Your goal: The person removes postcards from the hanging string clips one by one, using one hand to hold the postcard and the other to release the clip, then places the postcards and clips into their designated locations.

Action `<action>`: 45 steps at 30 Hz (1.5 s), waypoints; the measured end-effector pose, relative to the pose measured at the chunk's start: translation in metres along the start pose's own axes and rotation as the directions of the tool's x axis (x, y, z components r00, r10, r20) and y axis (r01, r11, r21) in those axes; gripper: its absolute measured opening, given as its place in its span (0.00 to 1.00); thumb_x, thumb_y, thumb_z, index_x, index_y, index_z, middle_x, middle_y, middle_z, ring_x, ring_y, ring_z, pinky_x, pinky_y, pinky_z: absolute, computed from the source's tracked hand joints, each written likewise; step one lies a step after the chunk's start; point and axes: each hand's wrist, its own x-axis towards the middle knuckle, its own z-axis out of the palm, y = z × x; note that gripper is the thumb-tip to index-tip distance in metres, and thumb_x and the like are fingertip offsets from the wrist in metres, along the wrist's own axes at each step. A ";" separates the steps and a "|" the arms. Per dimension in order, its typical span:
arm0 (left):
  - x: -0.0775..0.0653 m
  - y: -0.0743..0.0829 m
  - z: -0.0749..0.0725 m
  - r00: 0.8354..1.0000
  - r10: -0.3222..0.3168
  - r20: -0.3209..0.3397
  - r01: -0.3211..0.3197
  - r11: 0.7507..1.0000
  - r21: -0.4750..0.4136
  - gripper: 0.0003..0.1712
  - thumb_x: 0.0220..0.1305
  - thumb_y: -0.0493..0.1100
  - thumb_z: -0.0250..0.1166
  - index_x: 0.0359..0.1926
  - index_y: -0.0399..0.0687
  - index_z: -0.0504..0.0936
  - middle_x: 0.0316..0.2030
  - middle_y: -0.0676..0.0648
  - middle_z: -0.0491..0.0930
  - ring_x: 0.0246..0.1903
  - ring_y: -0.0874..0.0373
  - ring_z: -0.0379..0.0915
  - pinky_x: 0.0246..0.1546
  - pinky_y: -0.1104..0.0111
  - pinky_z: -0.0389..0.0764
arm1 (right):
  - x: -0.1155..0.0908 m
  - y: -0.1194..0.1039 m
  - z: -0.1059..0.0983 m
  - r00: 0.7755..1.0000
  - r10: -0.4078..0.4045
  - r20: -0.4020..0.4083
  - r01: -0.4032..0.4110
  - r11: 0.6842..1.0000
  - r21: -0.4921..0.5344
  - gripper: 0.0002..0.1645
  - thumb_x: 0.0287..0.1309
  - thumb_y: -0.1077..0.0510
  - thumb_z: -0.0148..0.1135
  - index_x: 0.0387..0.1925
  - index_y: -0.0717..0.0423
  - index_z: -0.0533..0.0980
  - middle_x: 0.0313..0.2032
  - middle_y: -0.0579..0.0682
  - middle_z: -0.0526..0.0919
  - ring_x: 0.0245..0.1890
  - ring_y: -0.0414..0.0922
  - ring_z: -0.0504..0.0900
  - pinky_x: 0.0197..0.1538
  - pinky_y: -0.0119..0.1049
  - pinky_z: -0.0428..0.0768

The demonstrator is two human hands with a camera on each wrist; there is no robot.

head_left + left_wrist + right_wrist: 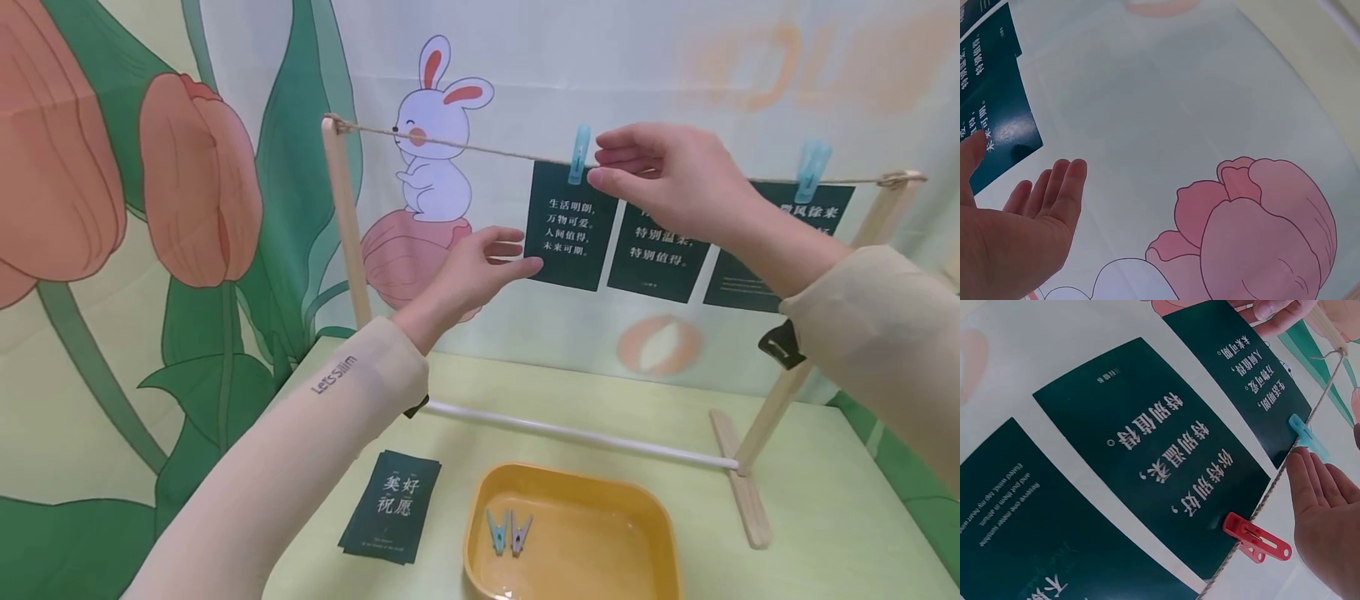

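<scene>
Three dark green cards with white writing hang from a twine line [480,148]. A light blue clothespin [579,155] grips the top edge of the left card [564,267]. Just right of that clothespin is my right hand [675,171], fingers extended and holding nothing. My left hand [487,262] is by the left card's lower left edge, fingers loose and nothing gripped. On the middle card [652,271] sits a red clothespin [1257,537], hidden behind my right hand in the head view. Another blue clothespin [812,172] is on the right card [738,287].
Wooden posts [347,225] hold the twine, with a white rod [585,435] low between them. On the table lie a stack of green cards [390,508] and a yellow tray [570,533], with a teal clothespin [497,532] and a grey clothespin [519,533] inside. A printed cloth [525,50] hangs behind.
</scene>
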 end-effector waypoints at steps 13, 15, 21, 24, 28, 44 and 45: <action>0.002 0.007 0.003 1.000 -0.009 0.027 0.010 1.000 -0.030 0.25 0.55 0.56 0.70 0.52 0.61 0.73 0.44 0.56 0.75 0.43 0.62 0.72 0.44 0.65 0.73 | 0.015 -0.004 -0.006 0.999 0.018 -0.036 -0.020 0.998 -0.055 0.34 0.62 0.38 0.55 0.65 0.46 0.63 0.55 0.41 0.72 0.54 0.38 0.72 0.57 0.33 0.66; 0.001 0.007 0.003 0.999 -0.005 0.035 0.006 1.000 -0.031 0.23 0.56 0.56 0.69 0.51 0.59 0.74 0.42 0.55 0.76 0.41 0.61 0.73 0.44 0.65 0.74 | 0.018 -0.003 -0.006 0.999 0.021 -0.031 -0.023 0.998 -0.065 0.35 0.62 0.37 0.55 0.65 0.46 0.61 0.56 0.42 0.72 0.54 0.39 0.71 0.58 0.34 0.65; 0.002 0.007 0.006 0.998 0.027 0.061 -0.023 0.998 -0.062 0.15 0.58 0.52 0.68 0.44 0.55 0.77 0.39 0.53 0.78 0.39 0.58 0.74 0.43 0.66 0.75 | 0.026 -0.005 -0.006 0.999 0.048 0.003 -0.048 0.997 -0.063 0.38 0.61 0.35 0.54 0.66 0.49 0.60 0.57 0.44 0.71 0.55 0.40 0.71 0.59 0.36 0.65; 0.002 0.008 0.007 0.997 0.037 0.064 -0.031 0.995 -0.092 0.12 0.59 0.50 0.67 0.42 0.54 0.78 0.38 0.53 0.79 0.39 0.56 0.74 0.43 0.66 0.75 | 0.031 -0.005 -0.005 0.999 0.051 0.013 -0.050 0.997 -0.062 0.39 0.62 0.35 0.54 0.66 0.51 0.60 0.55 0.45 0.72 0.55 0.41 0.71 0.58 0.36 0.66; 0.002 0.008 0.009 0.997 0.053 0.062 -0.044 0.989 -0.143 0.11 0.60 0.47 0.66 0.42 0.51 0.78 0.37 0.50 0.80 0.39 0.55 0.75 0.42 0.67 0.76 | 0.035 -0.004 -0.001 0.998 0.053 0.017 -0.052 0.997 -0.057 0.38 0.62 0.36 0.54 0.65 0.52 0.61 0.54 0.46 0.74 0.54 0.41 0.72 0.58 0.36 0.66; 0.000 0.007 0.007 0.998 0.016 0.067 -0.001 0.976 -0.218 0.08 0.64 0.42 0.62 0.44 0.49 0.76 0.37 0.48 0.79 0.37 0.54 0.77 0.40 0.66 0.78 | 0.042 -0.001 0.005 0.993 0.118 0.013 -0.119 0.989 0.085 0.30 0.63 0.37 0.54 0.60 0.47 0.68 0.49 0.45 0.77 0.43 0.41 0.78 0.55 0.37 0.67; 0.000 0.007 0.007 0.998 0.017 0.067 -0.002 0.976 -0.220 0.08 0.64 0.42 0.62 0.44 0.49 0.76 0.37 0.47 0.80 0.37 0.54 0.77 0.40 0.66 0.78 | 0.043 0.000 0.005 0.992 0.122 0.015 -0.122 0.988 0.095 0.30 0.63 0.38 0.54 0.60 0.47 0.68 0.48 0.45 0.77 0.42 0.41 0.78 0.55 0.37 0.68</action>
